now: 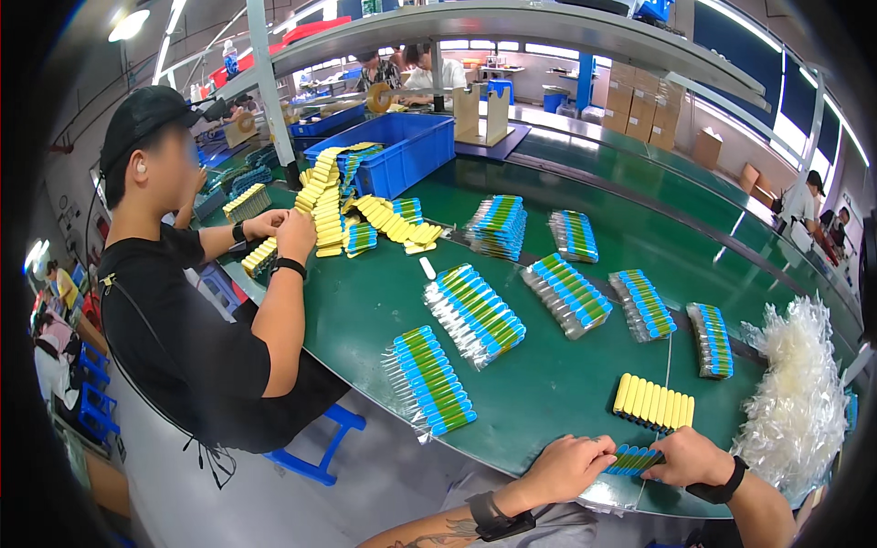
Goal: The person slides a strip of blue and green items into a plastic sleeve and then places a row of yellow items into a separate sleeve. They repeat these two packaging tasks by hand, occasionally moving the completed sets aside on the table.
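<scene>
At the table's near edge, my left hand (566, 468) and my right hand (692, 458) grip opposite ends of a short row of blue-and-green slim pieces (630, 459). The fingers of both hands are closed on it. Just beyond them lies a row of yellow rounded pieces with dark undersides (653, 402), touched by neither hand. To the left and farther off rest stacks of blue-and-green pieces in clear sleeves, among them a near-left stack (431, 382), a larger middle stack (475, 315) and a small right stack (710, 341).
A heap of clear plastic sleeves (790, 402) stands right of my right hand. At the left, a person in black (183, 301) handles yellow rows (324, 205) beside a blue bin (393, 160). A grey shelf (521, 23) spans above the green table (548, 393).
</scene>
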Demonstrator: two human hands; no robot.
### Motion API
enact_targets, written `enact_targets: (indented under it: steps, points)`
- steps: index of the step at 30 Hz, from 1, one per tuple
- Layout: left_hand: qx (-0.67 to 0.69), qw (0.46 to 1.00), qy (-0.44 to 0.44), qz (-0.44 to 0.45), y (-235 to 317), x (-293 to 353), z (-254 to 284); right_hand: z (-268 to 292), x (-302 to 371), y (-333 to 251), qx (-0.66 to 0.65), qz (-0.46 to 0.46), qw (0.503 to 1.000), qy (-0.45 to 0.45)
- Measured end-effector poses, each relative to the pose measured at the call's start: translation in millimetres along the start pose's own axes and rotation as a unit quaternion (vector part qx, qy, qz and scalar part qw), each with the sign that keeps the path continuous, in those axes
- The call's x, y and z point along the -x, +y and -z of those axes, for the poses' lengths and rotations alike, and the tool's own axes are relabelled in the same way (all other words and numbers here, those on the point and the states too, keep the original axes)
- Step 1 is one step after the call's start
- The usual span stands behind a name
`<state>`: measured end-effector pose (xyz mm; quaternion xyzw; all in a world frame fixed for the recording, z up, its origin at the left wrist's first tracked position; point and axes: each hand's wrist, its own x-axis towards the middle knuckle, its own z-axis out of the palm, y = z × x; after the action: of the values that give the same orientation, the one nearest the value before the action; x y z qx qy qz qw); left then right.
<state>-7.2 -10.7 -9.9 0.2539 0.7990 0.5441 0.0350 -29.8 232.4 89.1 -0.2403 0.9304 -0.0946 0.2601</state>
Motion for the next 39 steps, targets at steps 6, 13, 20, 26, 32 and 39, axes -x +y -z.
enact_targets:
  steps: [6,13,20,26,32,39]
  points:
    - [0.004,1.000,0.018,-0.007,-2,1,0,2,-3,-2,0.007,0.011,1.000,-0.013]
    - [-0.010,1.000,-0.002,-0.012,1,3,-1,-5,1,6,0.010,0.028,0.999,-0.025]
    - [0.016,1.000,0.007,-0.006,-1,1,0,1,4,20,-0.074,0.034,0.997,0.005]
    - [0.004,1.000,0.020,-0.020,-2,1,1,-5,13,11,-0.014,0.038,0.997,0.059]
    - [0.007,0.999,0.020,-0.026,0,-1,-1,-5,17,10,-0.005,0.028,0.999,0.028]
    - [0.010,1.000,0.016,-0.006,3,3,1,-1,10,11,-0.038,0.027,0.999,0.000]
